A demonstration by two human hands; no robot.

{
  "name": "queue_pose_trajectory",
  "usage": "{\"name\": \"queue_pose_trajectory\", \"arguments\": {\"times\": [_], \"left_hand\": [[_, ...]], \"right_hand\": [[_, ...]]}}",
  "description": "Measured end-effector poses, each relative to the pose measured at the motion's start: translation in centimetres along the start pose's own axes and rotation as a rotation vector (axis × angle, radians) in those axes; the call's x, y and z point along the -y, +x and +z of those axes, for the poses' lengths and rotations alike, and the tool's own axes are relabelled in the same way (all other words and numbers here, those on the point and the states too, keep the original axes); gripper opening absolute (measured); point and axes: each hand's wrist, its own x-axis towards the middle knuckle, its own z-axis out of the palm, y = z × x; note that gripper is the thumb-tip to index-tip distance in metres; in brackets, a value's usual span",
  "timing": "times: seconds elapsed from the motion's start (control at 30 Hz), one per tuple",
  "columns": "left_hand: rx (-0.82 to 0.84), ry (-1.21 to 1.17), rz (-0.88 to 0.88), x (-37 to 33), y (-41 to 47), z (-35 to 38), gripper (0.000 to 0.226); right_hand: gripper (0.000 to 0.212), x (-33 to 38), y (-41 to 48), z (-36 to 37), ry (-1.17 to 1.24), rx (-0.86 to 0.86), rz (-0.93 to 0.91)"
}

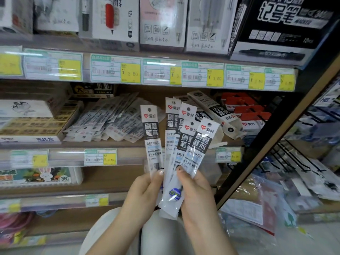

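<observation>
Left hand (145,192) pinches one refill packet (151,137) by its lower end. Right hand (195,196) grips a fan of packets (191,144) just beside it (four, I think; overlap hides some). Slick sleeves, low grip: fan may slip and drop.

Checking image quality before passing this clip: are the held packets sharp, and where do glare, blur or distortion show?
Head view: the packets in the left hand and right hand are fairly sharp; the price labels carry white glare streaks; the top boxes are blurred; the shelf post leans, probably wide-angle distortion.
</observation>
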Motion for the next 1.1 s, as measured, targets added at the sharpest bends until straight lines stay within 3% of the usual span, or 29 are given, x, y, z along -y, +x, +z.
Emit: {"name": "queue_pose_trajectory", "arguments": {"times": [0.2,0.47,0.7,0.93,1.1], "left_hand": [[-0.009,-0.019,0.003,0.3,-0.5,0.3,0.042],[0.146,-0.007,-0.084,0.3,-0.7,0.1,0.027],[0.175,-0.326,-0.227,0.1,-0.6,-0.2,0.027],[0.149,-0.373,-0.293,0.1,-0.4,-0.3,0.036],[0.152,-0.368,-0.297,-0.1,-0.5,-0.2,0.030]], "right_hand": [[0.017,-0.3,-0.5,0.2,-0.111,-0.032,-0.045],[0.031,-0.6,-0.9,0.2,-0.028,-0.088,0.050],[0.027,0.2,-0.6,-0.4,-0.022,0.036,0.119],[0.023,0.5,-0.9,-0.8,-0.036,0.143,0.173],[0.017,0.2,-0.8,-1.3,-0.133,0.150,0.204]]}}
